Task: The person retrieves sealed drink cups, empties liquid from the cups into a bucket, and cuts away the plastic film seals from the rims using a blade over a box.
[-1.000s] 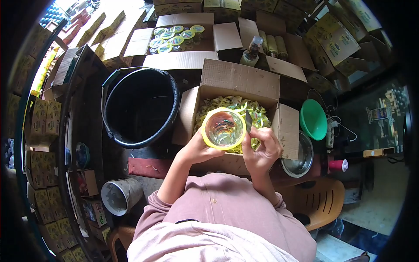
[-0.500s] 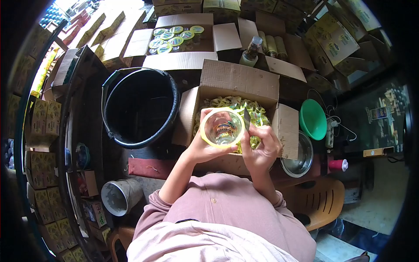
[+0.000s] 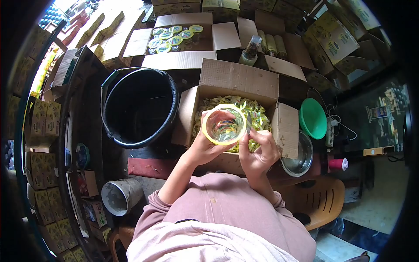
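My left hand [image 3: 203, 147] is wrapped around a clear plastic cup [image 3: 226, 131] with a yellow rim, its round top tilted up to face me. My right hand [image 3: 260, 153] pinches a small dark knife [image 3: 249, 121], the blade pointing up beside the right edge of the rim. Whether the blade touches the rim I cannot tell. Both hands are above an open cardboard box [image 3: 239, 78], which holds a heap of yellow and clear scraps [image 3: 257, 113].
Left of the box stands a large black bucket [image 3: 171, 105]. Behind, another carton [image 3: 179, 60] holds several yellow-lidded cups [image 3: 175, 40]. A bottle [image 3: 250, 52], green basin [image 3: 313, 118], clear bowl [image 3: 305, 163] and pink thread spool [image 3: 336, 164] lie to the right.
The cup has tilted slightly and shifted a little to the right in my left hand. The knife in my right hand has dropped slightly beside the rim.
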Available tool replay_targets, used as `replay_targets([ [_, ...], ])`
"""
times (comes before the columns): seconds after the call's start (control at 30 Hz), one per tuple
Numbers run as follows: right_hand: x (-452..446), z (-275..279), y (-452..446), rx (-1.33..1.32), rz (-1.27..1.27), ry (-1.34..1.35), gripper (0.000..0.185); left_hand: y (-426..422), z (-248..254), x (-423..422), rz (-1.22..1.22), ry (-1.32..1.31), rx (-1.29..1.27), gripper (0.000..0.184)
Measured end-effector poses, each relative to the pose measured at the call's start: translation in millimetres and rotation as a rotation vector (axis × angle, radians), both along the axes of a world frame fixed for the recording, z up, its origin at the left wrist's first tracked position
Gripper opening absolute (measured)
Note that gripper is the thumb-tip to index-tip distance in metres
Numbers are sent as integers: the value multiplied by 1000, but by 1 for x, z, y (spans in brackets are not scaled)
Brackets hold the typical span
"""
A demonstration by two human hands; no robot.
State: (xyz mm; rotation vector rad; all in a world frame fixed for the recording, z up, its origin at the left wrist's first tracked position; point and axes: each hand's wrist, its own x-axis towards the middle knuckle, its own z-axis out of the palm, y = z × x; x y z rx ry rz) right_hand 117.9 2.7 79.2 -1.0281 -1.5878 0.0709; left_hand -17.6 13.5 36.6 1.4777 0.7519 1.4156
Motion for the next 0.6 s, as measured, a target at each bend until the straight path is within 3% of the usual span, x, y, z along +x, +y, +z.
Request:
replay_targets([
  [0.1, 1, 0, 3, 26, -11, -15, 15, 2, -1, -1, -5, 44, 35, 74],
  [0.2, 5, 1, 9, 3, 48, 14, 14, 1, 13, -10, 42, 414, 247, 72],
  [0.23, 7, 1, 10, -14, 79, 30, 13, 2, 8, -11, 24, 398, 243, 71],
  [0.37, 10, -4, 10, -82, 85, 148, 13, 0, 5, -3, -222, -251, -112, 68],
  [0.6, 4, -3, 1, -19, 66, 76, 15, 0, 3, 2, -213, -226, -105, 64],
])
